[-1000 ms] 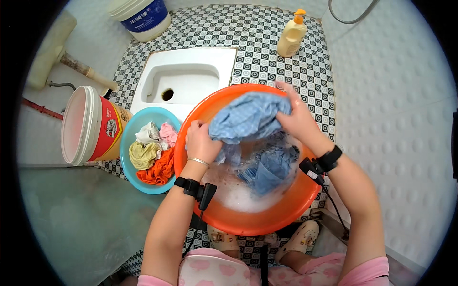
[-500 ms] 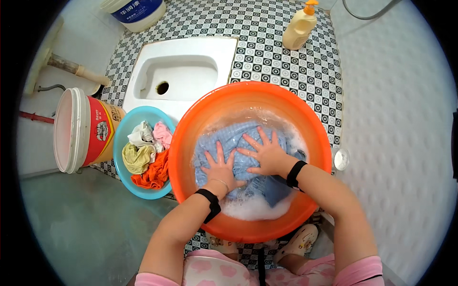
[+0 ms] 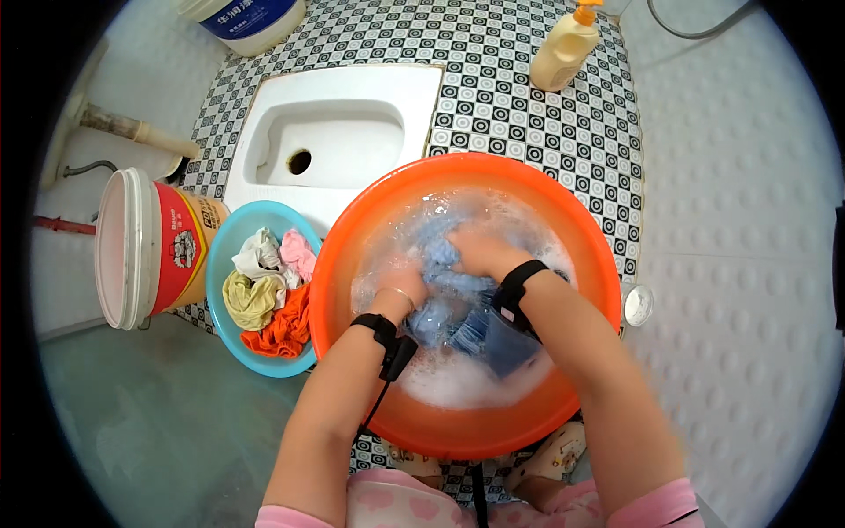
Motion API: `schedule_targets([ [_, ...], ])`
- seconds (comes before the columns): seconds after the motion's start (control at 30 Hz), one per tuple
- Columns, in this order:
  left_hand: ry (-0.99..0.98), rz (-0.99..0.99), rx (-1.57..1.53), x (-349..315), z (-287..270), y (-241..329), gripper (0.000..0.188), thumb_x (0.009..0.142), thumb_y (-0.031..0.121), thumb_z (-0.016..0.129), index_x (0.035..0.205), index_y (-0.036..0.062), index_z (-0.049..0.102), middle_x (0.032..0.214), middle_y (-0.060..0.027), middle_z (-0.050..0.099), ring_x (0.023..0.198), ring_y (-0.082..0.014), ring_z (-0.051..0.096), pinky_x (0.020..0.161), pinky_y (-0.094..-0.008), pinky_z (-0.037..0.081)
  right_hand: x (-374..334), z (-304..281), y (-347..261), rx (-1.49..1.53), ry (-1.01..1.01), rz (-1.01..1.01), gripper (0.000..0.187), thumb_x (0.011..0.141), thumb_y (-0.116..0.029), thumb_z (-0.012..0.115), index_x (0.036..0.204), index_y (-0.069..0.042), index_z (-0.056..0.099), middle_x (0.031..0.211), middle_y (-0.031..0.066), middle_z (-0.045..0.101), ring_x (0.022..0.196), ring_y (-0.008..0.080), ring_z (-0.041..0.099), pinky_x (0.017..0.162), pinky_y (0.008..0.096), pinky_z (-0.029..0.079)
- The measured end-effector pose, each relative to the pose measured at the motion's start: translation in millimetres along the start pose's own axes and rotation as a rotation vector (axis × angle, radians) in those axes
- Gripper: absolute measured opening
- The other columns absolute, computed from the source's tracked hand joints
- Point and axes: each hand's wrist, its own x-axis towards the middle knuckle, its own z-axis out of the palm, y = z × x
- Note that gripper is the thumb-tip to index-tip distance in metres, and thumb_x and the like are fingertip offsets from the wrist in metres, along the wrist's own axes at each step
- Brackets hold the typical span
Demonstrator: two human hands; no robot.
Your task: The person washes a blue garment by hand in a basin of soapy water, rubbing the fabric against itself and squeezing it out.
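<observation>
A large orange basin (image 3: pixel 598 264) holds sudsy water. In it lie a light blue cloth (image 3: pixel 459 282), bunched up and half under water, and a darker blue denim piece (image 3: pixel 506 348) nearer to me. My left hand (image 3: pixel 403 283) is sunk in the water at the cloth's left side, its fingers curled into the fabric and partly hidden by water. My right hand (image 3: pixel 480 252) closes on the cloth's far side, its fingertips beneath the folds. Both wrists wear black bands. White foam (image 3: pixel 466 383) floats along the near side.
Left of the basin, a light blue tub (image 3: pixel 220 330) holds white, pink, yellow-green and orange clothes. A bucket (image 3: pixel 167 255) lies on its side beyond it. A squat toilet (image 3: pixel 242 167) is behind. A pump bottle (image 3: pixel 563 57) and a small cup of white powder (image 3: pixel 637 305) stand at right.
Both hands, spread flat on the cloth before, have sunk into the water and curled in. The light blue cloth went from spread out to bunched between them.
</observation>
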Motion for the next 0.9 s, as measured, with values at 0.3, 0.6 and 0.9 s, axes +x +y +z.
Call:
schedule_targets([
  [0.3, 0.434, -0.280, -0.685, -2.2, -13.4, -45.2, 0.069, 0.088, 0.047, 0.052, 0.137, -0.0008, 0.042, 0.130, -0.0261, 0.052, 0.120, -0.0384, 0.051, 0.102, -0.0416, 0.040, 5.6, -49.2, -16.1, 0.625, 0.272, 0.401, 0.057, 0.081, -0.047, 0.064, 0.121, -0.006, 0.060, 0.117, 0.0232, 0.062, 0.112, 0.0331, 0.058, 0.096, 0.0408, 0.044],
  [0.6, 0.048, -0.188, -0.462, -71.0, -11.8, 6.7, 0.053, 0.095, 0.046, 0.035, 0.136, 0.0168, 0.051, 0.146, -0.0220, 0.037, 0.139, -0.0445, 0.021, 0.112, -0.0539, 0.021, -82.9, -3.8, -43.7, -0.086, 0.125, -0.282, 0.029, 0.076, -0.026, 0.065, 0.104, -0.017, 0.064, 0.126, 0.0122, 0.051, 0.117, 0.0342, 0.046, 0.091, 0.0578, 0.036],
  [0.9, -0.155, -0.260, -0.205, -138.2, 43.7, 58.4, 0.064, 0.091, 0.047, 0.047, 0.149, 0.0300, 0.024, 0.158, -0.0148, 0.001, 0.137, -0.0578, 0.000, 0.102, -0.0740, 0.018, -146.8, 3.8, -31.9, -0.219, -0.038, -0.497, 0.030, 0.081, -0.040, 0.066, 0.109, -0.031, 0.068, 0.151, 0.0091, 0.029, 0.131, 0.0419, 0.030, 0.094, 0.0653, 0.034],
])
